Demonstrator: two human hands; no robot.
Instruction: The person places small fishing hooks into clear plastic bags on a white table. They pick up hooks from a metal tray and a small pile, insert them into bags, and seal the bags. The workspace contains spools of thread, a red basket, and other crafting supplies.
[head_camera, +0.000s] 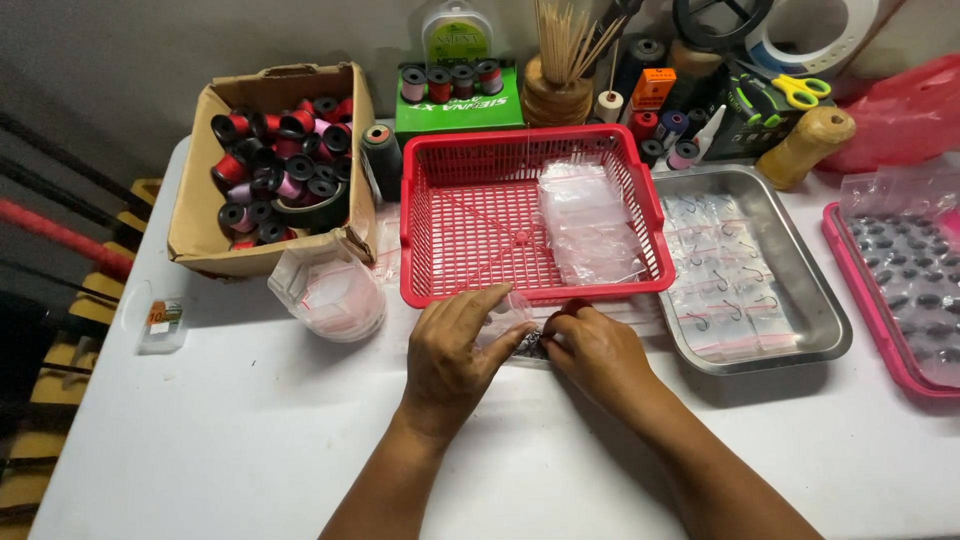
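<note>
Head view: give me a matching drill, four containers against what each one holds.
Things:
1. red plastic basket
2. cardboard box
3. steel tray
4. wooden cup

Contents:
A. thread spools, red, pink and black
B. thin wooden sticks
C. pile of clear zip bags
D. bagged fish hooks

Pairs: 1-C, 2-A, 3-D, 4-B

Both hands, left hand and right hand, pinch a small clear bag on the white table just in front of the basket.

cardboard box (195, 190) of thread spools, red basket (430, 230) with clear bags, steel tray (800, 290) of hook packets, yellow scissors (800, 90).
</note>
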